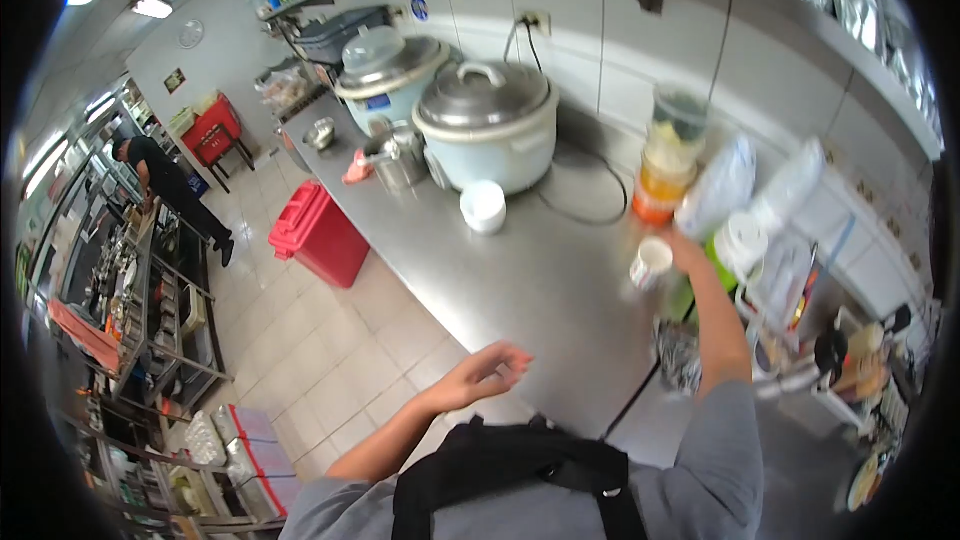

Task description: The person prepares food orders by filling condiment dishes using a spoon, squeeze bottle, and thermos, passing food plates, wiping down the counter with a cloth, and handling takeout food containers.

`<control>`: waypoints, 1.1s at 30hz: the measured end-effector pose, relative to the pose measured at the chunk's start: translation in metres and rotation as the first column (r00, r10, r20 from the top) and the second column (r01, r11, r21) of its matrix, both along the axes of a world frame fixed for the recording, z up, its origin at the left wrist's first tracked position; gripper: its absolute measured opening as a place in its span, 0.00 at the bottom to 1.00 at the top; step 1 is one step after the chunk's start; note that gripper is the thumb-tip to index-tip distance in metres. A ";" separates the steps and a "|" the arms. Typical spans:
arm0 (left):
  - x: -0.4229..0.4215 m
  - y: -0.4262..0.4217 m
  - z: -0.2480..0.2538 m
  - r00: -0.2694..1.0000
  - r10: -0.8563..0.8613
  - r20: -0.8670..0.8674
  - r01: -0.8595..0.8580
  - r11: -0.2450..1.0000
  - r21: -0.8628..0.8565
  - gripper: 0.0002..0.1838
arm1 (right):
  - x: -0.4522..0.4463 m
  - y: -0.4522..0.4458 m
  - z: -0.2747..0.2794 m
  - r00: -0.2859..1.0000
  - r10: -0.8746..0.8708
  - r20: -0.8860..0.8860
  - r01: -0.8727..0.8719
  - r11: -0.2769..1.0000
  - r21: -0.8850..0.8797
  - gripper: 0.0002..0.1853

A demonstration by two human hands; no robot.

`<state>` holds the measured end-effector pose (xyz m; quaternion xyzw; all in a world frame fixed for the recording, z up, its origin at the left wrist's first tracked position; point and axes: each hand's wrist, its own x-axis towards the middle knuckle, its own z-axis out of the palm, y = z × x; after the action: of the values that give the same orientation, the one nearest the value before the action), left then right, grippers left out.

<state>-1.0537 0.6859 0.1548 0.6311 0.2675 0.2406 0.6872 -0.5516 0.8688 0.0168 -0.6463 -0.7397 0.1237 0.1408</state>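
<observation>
My left hand (490, 372) hangs over the front edge of the steel counter (480, 290), its fingers apart and nothing in it. On the right, my right hand (683, 252) reaches over the counter beside a white patterned paper cup (651, 262). Its fingers are partly hidden and blurred, so whether they touch the cup is unclear. Just behind that hand stands a stack of plastic tubs (664, 165) with orange and yellow contents. A white bowl or cup (484, 207) stands in front of the large rice cooker (487, 125).
A second cooker (390, 80) and a metal pot (398, 158) stand farther left. Plastic bags (718, 187), a white-lidded container (741, 240) and utensils are at right. A red bin (320, 235) stands on the floor; a person (170, 180) works at the far left.
</observation>
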 end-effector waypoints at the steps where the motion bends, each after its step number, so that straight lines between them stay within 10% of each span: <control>1: -0.015 0.004 -0.023 0.996 0.094 0.011 -0.093 0.995 -0.031 0.21 | 0.012 0.010 -0.021 1.000 -0.028 0.001 0.028 0.999 -0.020 0.20; 4: -0.040 0.020 -0.047 0.980 0.195 -0.033 -0.197 0.971 -0.131 0.23 | 0.001 -0.016 -0.001 0.967 0.008 0.255 0.045 0.978 -0.202 0.14; 6: -0.035 0.042 -0.061 0.979 0.190 -0.069 -0.198 0.972 -0.130 0.23 | -0.011 -0.048 -0.004 0.991 0.072 0.113 -0.064 0.995 -0.076 0.13; 8: -0.018 0.069 -0.076 0.987 0.139 -0.081 -0.145 0.987 -0.074 0.23 | -0.043 -0.073 -0.001 0.835 -0.333 -0.439 0.134 0.895 -0.426 0.14; 18: 0.008 0.192 -0.060 0.962 -0.270 -0.034 0.270 0.937 0.220 0.22 | -0.187 -0.104 0.182 0.812 -0.324 -0.486 0.401 0.914 0.059 0.11; 22: -0.022 0.217 -0.056 0.952 -0.300 -0.066 0.307 0.928 0.212 0.20 | -0.223 -0.076 0.349 0.760 -0.325 -0.563 0.618 0.629 0.471 0.15; 26: -0.056 0.235 -0.060 0.961 -0.269 -0.069 0.277 0.917 0.288 0.18 | -0.238 -0.016 0.491 0.940 -0.285 -0.189 0.290 0.373 0.881 0.16; 29: -0.081 0.245 -0.072 0.974 -0.225 -0.006 0.220 0.950 0.220 0.17 | -0.233 0.060 0.550 0.899 -0.344 -0.270 0.376 0.296 0.878 0.21; 31: -0.095 0.248 -0.073 0.978 -0.207 -0.013 0.205 0.952 0.229 0.18 | -0.204 0.122 0.572 0.583 -0.771 0.256 -0.018 0.303 0.953 0.14; 33: -0.109 0.256 -0.070 0.982 -0.187 -0.024 0.188 0.950 0.249 0.19 | -0.187 0.171 0.575 0.763 -0.646 0.019 0.183 0.244 0.952 0.14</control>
<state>-1.1630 0.9414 0.0846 0.7353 0.1741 0.2059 0.6218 -0.7388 1.0401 0.5922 -0.6414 -0.4838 -0.4878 0.3414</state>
